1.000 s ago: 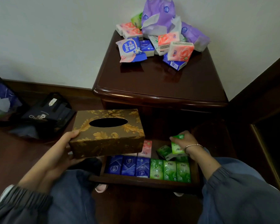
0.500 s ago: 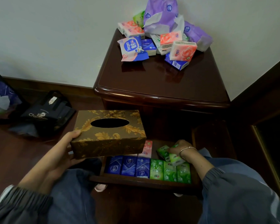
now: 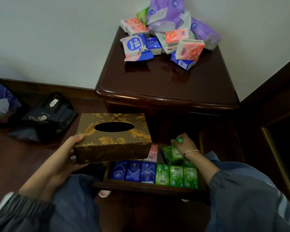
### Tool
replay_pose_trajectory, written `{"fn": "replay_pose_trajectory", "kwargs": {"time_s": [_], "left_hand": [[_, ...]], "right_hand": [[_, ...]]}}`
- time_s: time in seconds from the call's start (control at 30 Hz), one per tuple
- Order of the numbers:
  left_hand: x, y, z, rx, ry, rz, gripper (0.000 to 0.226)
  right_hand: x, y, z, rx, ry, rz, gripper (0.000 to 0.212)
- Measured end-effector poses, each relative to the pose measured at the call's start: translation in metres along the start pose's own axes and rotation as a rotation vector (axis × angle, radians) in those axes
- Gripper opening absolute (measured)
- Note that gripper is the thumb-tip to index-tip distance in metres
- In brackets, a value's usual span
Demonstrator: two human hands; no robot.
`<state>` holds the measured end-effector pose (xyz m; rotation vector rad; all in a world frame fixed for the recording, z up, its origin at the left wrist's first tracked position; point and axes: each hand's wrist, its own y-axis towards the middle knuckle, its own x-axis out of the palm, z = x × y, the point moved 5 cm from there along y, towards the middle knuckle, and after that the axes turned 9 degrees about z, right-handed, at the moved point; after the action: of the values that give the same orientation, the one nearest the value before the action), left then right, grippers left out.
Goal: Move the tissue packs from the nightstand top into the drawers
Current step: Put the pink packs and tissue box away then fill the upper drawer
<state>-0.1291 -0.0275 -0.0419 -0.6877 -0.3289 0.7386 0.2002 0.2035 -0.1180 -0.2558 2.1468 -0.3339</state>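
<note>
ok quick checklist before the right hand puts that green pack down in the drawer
1. Grip of the right hand on the green pack: ok.
2. Is the drawer open: ok.
3. Is the front row standing tidy: ok.
4. Free spot behind that row: cannot tell, the hand covers it.
5. Is the box out of the way: not ok, the left hand holds it over the drawer's back left.
6. Is the nightstand top emptied: not ok, a pile lies at its back.
</note>
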Motion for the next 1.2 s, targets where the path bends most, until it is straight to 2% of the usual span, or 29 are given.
{"fn": "replay_pose_trajectory", "kwargs": {"time_s": [0.1, 0.2, 0.33, 0.5, 0.73, 1.0, 1.2], "left_hand": [[0.005, -0.003, 0.002, 0.018, -0.003, 0.014, 0.04], [0.01, -0.005, 0.003, 0.058, 0.025, 0.043, 0.027], [0.011, -0.006, 0.004, 0.06, 0.039, 0.058, 0.025], [0.008, -0.003, 0.002, 0.051, 0.053, 0.038, 0.026], [0.006, 0.002, -0.002, 0.035, 0.051, 0.024, 0.027], [0.001, 0.003, -0.002, 0.019, 0.042, -0.005, 0.057], [0.001, 0.006, -0.003, 0.017, 0.024, -0.005, 0.055]], "right_hand": [[0.014, 0.006, 0.002, -0.009, 0.099, -0.043, 0.032], [0.026, 0.01, 0.011, -0.053, 0.067, -0.086, 0.033], [0.032, 0.011, 0.008, -0.269, -0.075, -0.157, 0.033], [0.032, 0.014, 0.002, -0.474, -0.443, -0.19, 0.052], [0.042, 0.011, 0.003, -0.509, -0.604, -0.37, 0.054], [0.026, 0.019, 0.017, -0.496, -0.775, -0.312, 0.05], [0.027, 0.017, 0.024, -0.469, -0.75, -0.316, 0.054]]}}
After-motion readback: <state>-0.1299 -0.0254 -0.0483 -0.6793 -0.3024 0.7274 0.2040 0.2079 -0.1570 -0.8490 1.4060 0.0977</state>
